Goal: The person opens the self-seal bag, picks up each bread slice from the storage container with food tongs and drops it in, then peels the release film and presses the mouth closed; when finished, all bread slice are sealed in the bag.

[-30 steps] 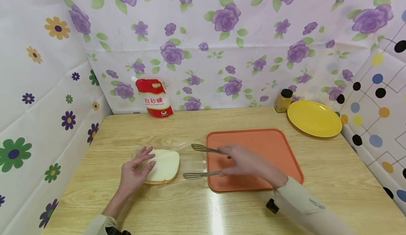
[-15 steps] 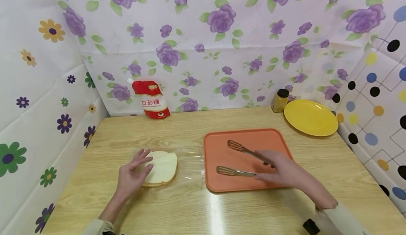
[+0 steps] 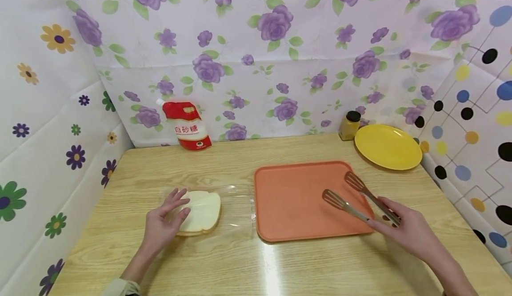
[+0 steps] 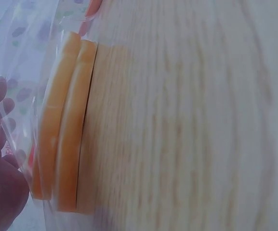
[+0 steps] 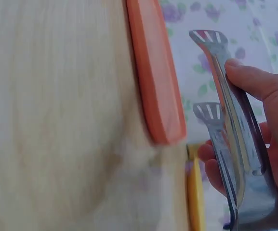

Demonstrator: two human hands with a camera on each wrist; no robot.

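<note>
Two slices of bread (image 3: 201,211) lie stacked in a clear plastic bag (image 3: 236,205) on the table's left side. My left hand (image 3: 162,222) is at the left end of the slices, fingers and thumb curled at the film, which rises to them in the left wrist view beside the crusts (image 4: 71,125). My right hand (image 3: 412,231) grips slotted metal tongs (image 3: 374,196) near the handle end. The tongs' two arms are spread, with nothing between their slotted heads (image 5: 208,111). They reach over the right edge of an orange tray (image 3: 296,202).
A red-and-white sugar pouch (image 3: 186,126) leans on the floral backdrop at the back left. At the back right stand a small black-capped jar (image 3: 350,126) and a tilted yellow plate (image 3: 388,147). Patterned cloth walls enclose the table (image 3: 224,265) on the left, back and right.
My right hand has drawn the spread tongs away from the bag, rightward across the tray to its right edge. The left hand stays by the bread. The raised film near the tongs has settled.
</note>
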